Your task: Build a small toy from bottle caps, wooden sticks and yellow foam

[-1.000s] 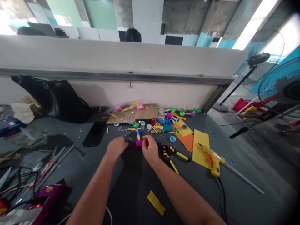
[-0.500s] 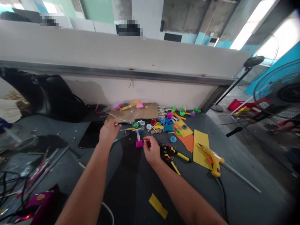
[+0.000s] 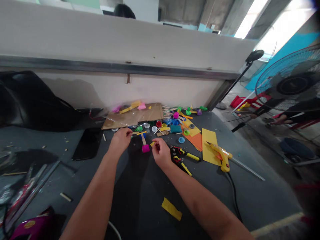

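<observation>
A small craft piece stands on the dark table: a magenta block (image 3: 145, 148) joined by a short wooden stick (image 3: 143, 140) to a blue part, with a yellow stick (image 3: 141, 133) across its far end. My left hand (image 3: 121, 142) is just left of it, fingers pinched near the tip of a thin pale stick (image 3: 135, 133); whether it grips that stick is unclear. To the right of the magenta block, my right hand (image 3: 161, 152) is closed in a pinch on a small yellow piece (image 3: 152, 144), most of it hidden by the fingers.
Pliers (image 3: 183, 156) lie right of my right hand, before yellow paper (image 3: 208, 151) and a yellow glue gun (image 3: 221, 155). Behind are bottle caps (image 3: 158, 123) and cardboard (image 3: 135, 116). A black phone (image 3: 87, 144) is at left, a yellow strip (image 3: 171, 209) in front.
My left hand has moved right, closer to the craft piece and the thin stick. My right hand stays beside the magenta block with the yellow piece. The camera view has shifted.
</observation>
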### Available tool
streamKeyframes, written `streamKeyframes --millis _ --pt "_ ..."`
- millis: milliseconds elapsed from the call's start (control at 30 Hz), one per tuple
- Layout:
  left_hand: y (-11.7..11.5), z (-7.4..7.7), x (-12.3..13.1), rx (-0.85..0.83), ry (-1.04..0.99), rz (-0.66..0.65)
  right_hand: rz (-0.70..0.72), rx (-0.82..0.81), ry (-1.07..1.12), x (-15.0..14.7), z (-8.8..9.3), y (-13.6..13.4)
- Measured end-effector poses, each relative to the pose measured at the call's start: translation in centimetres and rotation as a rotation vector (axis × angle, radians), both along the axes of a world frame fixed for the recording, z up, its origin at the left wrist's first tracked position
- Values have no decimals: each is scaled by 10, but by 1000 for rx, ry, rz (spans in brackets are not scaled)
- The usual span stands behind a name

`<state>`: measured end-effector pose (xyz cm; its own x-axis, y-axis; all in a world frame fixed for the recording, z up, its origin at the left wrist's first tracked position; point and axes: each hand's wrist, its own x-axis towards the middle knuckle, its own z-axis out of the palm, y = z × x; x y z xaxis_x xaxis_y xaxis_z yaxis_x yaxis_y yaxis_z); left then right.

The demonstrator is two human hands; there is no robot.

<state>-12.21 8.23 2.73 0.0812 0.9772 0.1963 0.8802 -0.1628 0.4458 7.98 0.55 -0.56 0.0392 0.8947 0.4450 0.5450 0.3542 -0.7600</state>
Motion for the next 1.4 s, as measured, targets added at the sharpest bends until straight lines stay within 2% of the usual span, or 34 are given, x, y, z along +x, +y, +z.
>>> streamKeyframes --millis 133,200,300,500,600,733,900,1100,1233,1400 --pt "-6 -2 21 -80 -263 147 33 -44 -123 -1 -1 1" --pt "-11 -8 32 -150 -427 153 65 -47 -199 -3 0 0" --pt "-21 -19 46 -180 -488 149 103 -47 -292 -5 1 -4" --pt "-47 -28 57 -123 -519 227 130 -41 -288 -7 -1 -7" --pt "-54 -30 55 -51 -544 220 116 -50 -245 -6 -2 -7" --pt "-53 -29 52 -55 -538 228 72 -81 -171 -5 -1 -5" --pt "-51 -32 50 -12 -412 189 53 -90 -101 -8 0 -4" --pt "-52 -34 51 -20 -401 156 74 -57 -87 -13 2 -4" --pt "-52 -33 52 -25 -382 154 36 -41 -97 -12 4 -3" --pt "-49 -35 48 20 -437 165 11 -98 -114 -9 1 2"
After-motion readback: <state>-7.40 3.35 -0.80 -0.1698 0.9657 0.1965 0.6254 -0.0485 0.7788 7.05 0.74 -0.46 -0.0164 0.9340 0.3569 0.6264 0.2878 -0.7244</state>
